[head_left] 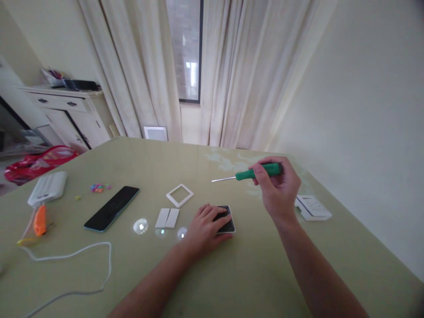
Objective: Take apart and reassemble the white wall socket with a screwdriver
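Observation:
My left hand (208,227) rests on a square wall switch body (228,226) with a dark face and white rim. Its fingers lie over the top and the thumb runs along the near edge, gripping it against the table; part of the switch is hidden. My right hand (280,190) is raised above the table, closed round the green handle of a screwdriver (245,175). The metal shaft points left, in the air beyond the switch body. Left of my left hand lie two white rocker plates (167,218) side by side, with a square white frame (179,195) behind them.
A white socket or switch unit (313,207) sits at the right. Toward the left are a phone (111,209), small colourful pieces (98,188), a white power bank (48,187), an orange object (40,221) and a white cable (82,251). A wall borders the table's right side.

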The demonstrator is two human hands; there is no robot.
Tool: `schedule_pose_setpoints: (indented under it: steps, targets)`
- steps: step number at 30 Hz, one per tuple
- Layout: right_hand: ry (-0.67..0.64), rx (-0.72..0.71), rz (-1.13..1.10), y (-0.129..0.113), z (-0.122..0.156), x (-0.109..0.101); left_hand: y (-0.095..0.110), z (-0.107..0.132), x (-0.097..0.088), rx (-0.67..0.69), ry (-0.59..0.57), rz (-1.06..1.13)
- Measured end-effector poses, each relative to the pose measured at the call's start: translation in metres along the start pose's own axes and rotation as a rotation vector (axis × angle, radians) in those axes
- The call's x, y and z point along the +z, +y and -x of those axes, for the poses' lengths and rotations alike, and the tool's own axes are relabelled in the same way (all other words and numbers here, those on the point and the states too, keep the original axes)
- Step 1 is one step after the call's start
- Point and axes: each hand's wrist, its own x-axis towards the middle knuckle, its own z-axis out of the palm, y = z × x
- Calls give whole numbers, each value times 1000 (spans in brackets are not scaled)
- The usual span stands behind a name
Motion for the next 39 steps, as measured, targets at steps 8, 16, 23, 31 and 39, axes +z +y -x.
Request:
schedule_pose_setpoints:
  steps: [8, 16, 23, 31, 39]
  targets:
    - [-114, -289, 383, -14, -3, -13, 0, 3, -11, -87, -36, 82]
    - [-237, -322, 380, -19, -3, -11, -11, 9, -13, -281, -89, 115]
    - [-386, -245, 374, -3, 1, -2, -12, 13, -10, -269, -85, 94]
    - [-476, -160, 404, 11, 0, 2, -12, 12, -11, -257, -85, 91]
    - [-590, -125, 396, 7, -2, 1, -11, 10, -12, -256, -73, 104]
